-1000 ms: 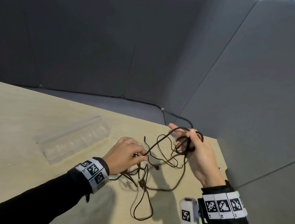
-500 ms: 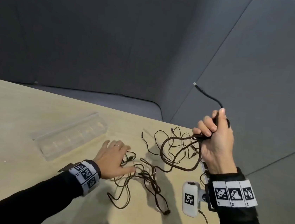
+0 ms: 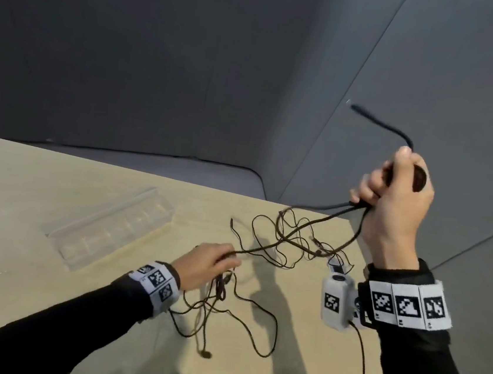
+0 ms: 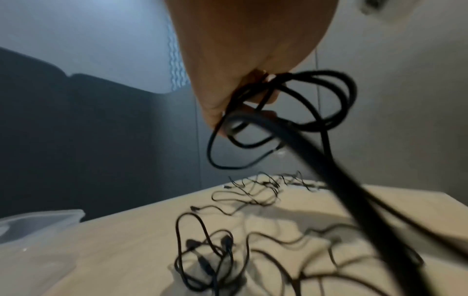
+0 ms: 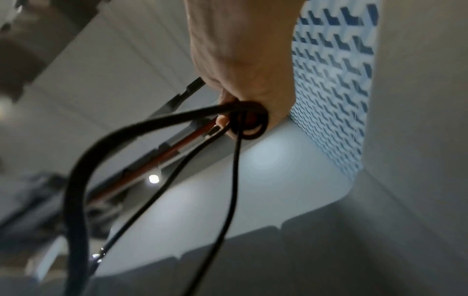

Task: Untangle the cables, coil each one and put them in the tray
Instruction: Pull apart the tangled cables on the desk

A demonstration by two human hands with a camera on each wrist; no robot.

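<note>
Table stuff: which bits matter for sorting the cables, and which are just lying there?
Part of the job:
- tangled cables
- clear tray
- left hand and right hand, both gripping cable

Just there:
- table
- grey wall panels

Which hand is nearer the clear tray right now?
Left. The left hand is low over the table, holding cable just right of the clear tray. The right hand is raised near the table's far right edge, gripping a cable bundle well away from the tray.
</note>
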